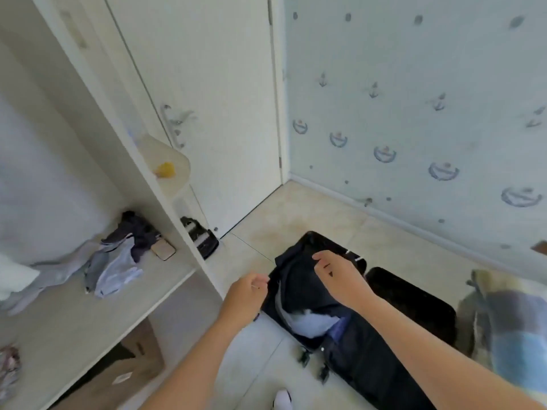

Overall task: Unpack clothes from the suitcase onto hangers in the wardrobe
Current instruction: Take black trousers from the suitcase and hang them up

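A black suitcase lies open on the tiled floor, its left half full of clothes. On top lies a dark navy garment, and a light blue garment shows beneath it. My left hand has its fingers curled on the navy garment's left edge. My right hand rests on the garment's upper part with its fingers bent into the cloth. The open wardrobe stands to the left. No hanger is in view.
The wardrobe shelf holds a loose pile of clothes and a phone. A cardboard box sits under the shelf. A closed white door is behind. A rounded side shelf carries a yellow item. Plaid bedding is at the right.
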